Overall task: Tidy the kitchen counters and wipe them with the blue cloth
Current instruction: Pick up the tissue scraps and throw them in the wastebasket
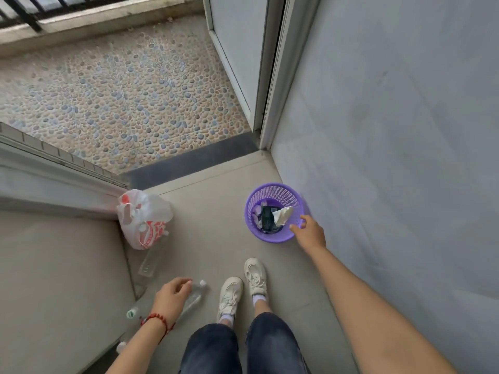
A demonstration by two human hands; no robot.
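Observation:
I look down at a grey floor by a doorway. A purple mesh waste basket stands against the right wall, holding a white crumpled wad and dark wrappers. My right hand hovers at the basket's near right rim with fingers spread and nothing in it. My left hand, a red bead bracelet on its wrist, hangs loosely curled and holds nothing. It is above a clear plastic bottle that lies on the floor. The grey counter top fills the lower left. No blue cloth is in view.
A white and red plastic bag sits at the counter's corner. More clear bottles lie along the counter's base. My feet in white shoes stand mid-floor. An open door leads onto a pebble-tiled balcony.

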